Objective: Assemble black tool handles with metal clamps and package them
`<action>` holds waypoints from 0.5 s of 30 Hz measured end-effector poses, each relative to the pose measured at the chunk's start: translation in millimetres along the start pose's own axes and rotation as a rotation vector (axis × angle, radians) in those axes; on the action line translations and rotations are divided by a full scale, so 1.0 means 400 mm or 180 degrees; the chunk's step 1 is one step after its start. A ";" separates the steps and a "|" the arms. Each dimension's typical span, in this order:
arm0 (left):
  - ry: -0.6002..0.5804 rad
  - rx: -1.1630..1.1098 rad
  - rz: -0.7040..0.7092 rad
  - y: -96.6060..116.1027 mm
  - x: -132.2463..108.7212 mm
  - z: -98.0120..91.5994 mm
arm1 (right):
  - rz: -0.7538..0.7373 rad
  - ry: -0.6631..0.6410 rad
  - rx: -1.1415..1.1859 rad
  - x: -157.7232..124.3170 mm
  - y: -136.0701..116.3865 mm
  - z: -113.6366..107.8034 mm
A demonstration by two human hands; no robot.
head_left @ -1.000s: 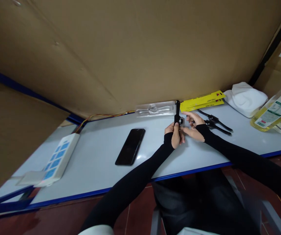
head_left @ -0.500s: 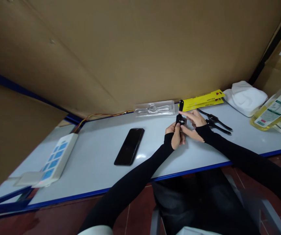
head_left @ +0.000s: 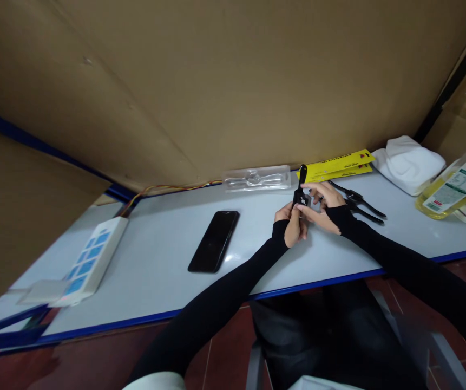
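Note:
A black spokeshave (head_left: 300, 196) is held upright over the table, one handle pointing to the back wall. My left hand (head_left: 293, 226) is closed around its lower part, the thumb on the body near the middle. From the right, my right hand (head_left: 325, 205) meets it, with the index finger at the upper handle and the thumb by the body. The lower handle is hidden by my hands. Just right of my right hand lie two more black spokeshaves, the farther one (head_left: 353, 195) and the nearer one (head_left: 365, 215), the nearer partly covered by that hand.
Behind the hands lie a clear plastic blister pack (head_left: 257, 180) and yellow cards (head_left: 338, 167). A black phone (head_left: 214, 241) and a white power strip (head_left: 90, 265) lie left. To the right are a white cloth (head_left: 409, 162) and a bottle of yellow liquid (head_left: 450, 189).
The spokeshave has tilted slightly, its upper handle leaning a little farther right. Both hands keep nearly the same places on it. The view has shifted slightly.

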State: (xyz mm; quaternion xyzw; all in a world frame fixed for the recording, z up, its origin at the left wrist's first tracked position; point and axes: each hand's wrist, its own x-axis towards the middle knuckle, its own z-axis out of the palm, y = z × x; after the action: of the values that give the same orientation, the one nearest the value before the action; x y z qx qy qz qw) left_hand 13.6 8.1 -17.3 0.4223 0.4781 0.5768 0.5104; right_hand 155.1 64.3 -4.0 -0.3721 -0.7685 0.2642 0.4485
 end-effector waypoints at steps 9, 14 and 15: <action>0.0188 0.1232 0.0574 -0.030 0.001 -0.024 | 0.0903 -0.0039 0.0877 0.015 -0.009 0.006; 0.0576 0.3274 0.1854 -0.040 -0.007 -0.028 | 0.2005 -0.0251 0.2285 0.042 -0.011 0.042; 0.0658 0.3540 0.1901 -0.035 -0.012 -0.025 | 0.2059 -0.0338 0.2553 0.044 -0.013 0.047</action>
State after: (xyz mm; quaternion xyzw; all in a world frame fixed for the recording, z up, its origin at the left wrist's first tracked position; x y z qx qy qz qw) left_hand 7.2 2.7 -33.0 0.6812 0.6145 0.3977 -0.0164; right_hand 130.8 74.1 0.0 -0.3756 -0.4742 0.6816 0.4116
